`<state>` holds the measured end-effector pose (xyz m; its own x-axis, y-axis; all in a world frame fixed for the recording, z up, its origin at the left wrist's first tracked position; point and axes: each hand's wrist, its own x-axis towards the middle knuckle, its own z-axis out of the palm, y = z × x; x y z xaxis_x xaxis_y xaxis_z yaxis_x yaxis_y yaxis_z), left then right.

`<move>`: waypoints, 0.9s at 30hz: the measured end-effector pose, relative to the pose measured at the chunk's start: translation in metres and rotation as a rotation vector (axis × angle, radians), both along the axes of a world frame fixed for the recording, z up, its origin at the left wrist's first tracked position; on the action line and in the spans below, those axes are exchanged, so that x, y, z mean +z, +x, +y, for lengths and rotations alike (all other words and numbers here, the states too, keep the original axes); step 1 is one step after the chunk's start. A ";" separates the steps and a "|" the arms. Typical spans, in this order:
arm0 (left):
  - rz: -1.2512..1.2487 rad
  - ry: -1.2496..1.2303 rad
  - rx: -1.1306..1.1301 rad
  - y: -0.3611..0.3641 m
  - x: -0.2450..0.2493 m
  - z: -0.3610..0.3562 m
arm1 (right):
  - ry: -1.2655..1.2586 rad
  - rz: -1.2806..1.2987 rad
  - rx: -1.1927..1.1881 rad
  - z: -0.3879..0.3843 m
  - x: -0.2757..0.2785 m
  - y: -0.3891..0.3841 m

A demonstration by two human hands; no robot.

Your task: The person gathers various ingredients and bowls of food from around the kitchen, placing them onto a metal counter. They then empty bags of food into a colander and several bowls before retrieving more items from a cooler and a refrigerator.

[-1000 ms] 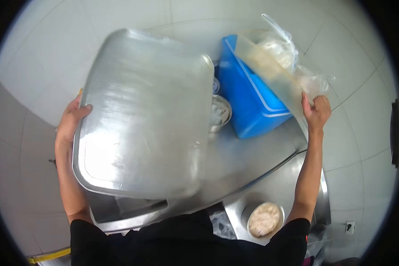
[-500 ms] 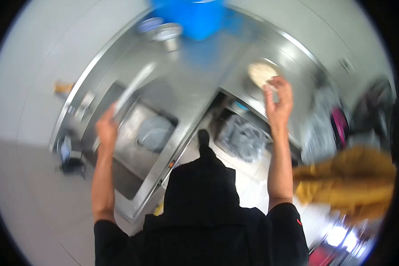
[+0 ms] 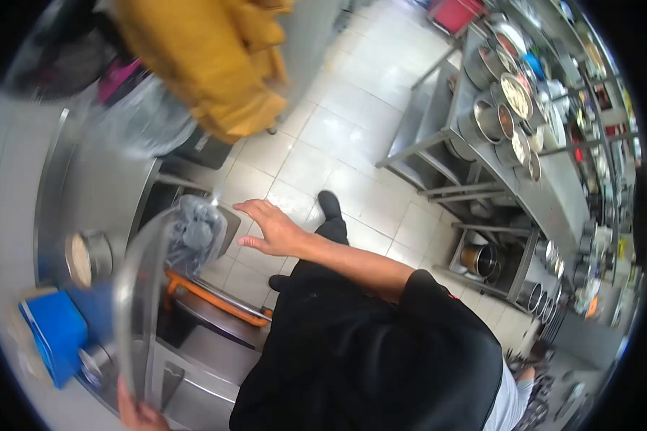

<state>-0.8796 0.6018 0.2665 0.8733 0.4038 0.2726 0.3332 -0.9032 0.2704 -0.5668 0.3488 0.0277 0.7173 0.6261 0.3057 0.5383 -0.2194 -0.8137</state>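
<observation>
Slippage above all: clamps the left hand (image 3: 140, 415) on the near rim of the steel tray (image 3: 135, 309) and nowhere else, holding it stood almost on edge at the left of the scene, above the near end of the table (image 3: 86, 179). Offers smooth, shiny metal to a single grip, so could slide free and clatter against the table edge or down onto the tiled floor (image 3: 338, 136). Holds the right hand (image 3: 272, 230) empty, fingers spread apart, out over the floor just right of a grey plastic bag (image 3: 194, 228), touching nothing; lends the tray no second support from there. Could also swing the far end of the tray into the steel bowl (image 3: 102, 251) of pale food just to its left, or knock the blue cooler (image 3: 50, 334) beside its near half, tipping either. Worth minding as well: a person in a yellow garment (image 3: 208, 65) at the far end of the aisle, close by the table, and shelves (image 3: 510, 115) crowded with pots on the right. Narrow passage, long tray, real chance of a bump on any turn. Hard to judge the floor for wetness from here; poor footing, if any, on top of a one-handed hold.
</observation>
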 end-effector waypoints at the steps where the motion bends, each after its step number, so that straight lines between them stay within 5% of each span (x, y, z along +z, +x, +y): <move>1: 0.033 -0.005 -0.106 0.074 -0.017 -0.030 | 0.006 0.068 -0.088 -0.020 -0.008 0.014; 2: 0.049 -0.134 -0.110 0.148 -0.036 -0.071 | 0.012 0.083 -0.124 -0.040 -0.026 0.029; 6: 0.140 -0.292 -0.296 0.375 -0.143 -0.179 | -0.088 1.123 -0.428 -0.121 -0.144 0.085; 8: 0.181 -0.452 -0.360 0.481 -0.188 -0.233 | -0.223 1.372 -0.520 -0.163 -0.256 0.086; 9: 0.201 -0.492 -0.401 0.532 -0.205 -0.263 | -0.360 1.347 -0.573 -0.180 -0.267 0.091; 11: 0.181 -0.521 -0.450 0.624 -0.270 -0.300 | 0.054 1.753 -0.590 -0.211 -0.269 0.122; 12: 0.278 -0.553 -0.408 0.667 -0.280 -0.324 | 0.063 1.758 -0.599 -0.219 -0.280 0.139; 14: 0.474 -0.598 -0.374 0.742 -0.296 -0.363 | 0.749 1.780 -0.775 -0.230 -0.312 0.171; 16: 0.548 -0.710 -0.381 0.807 -0.318 -0.395 | 0.746 1.756 -1.014 -0.256 -0.314 0.217; 18: 0.542 -0.809 -0.390 0.840 -0.334 -0.420 | 0.847 1.742 -1.236 -0.275 -0.351 0.253; 20: 0.433 -1.374 -0.400 0.849 -0.340 -0.433 | 1.106 1.661 -1.367 -0.298 -0.389 0.293; 23: 0.271 -1.118 -0.572 0.802 -0.457 -0.408 | 1.244 1.367 -1.701 -0.341 -0.487 0.352; 27: 0.839 -0.480 -0.465 0.663 -0.607 -0.314 | 1.433 1.154 -2.072 -0.418 -0.565 0.424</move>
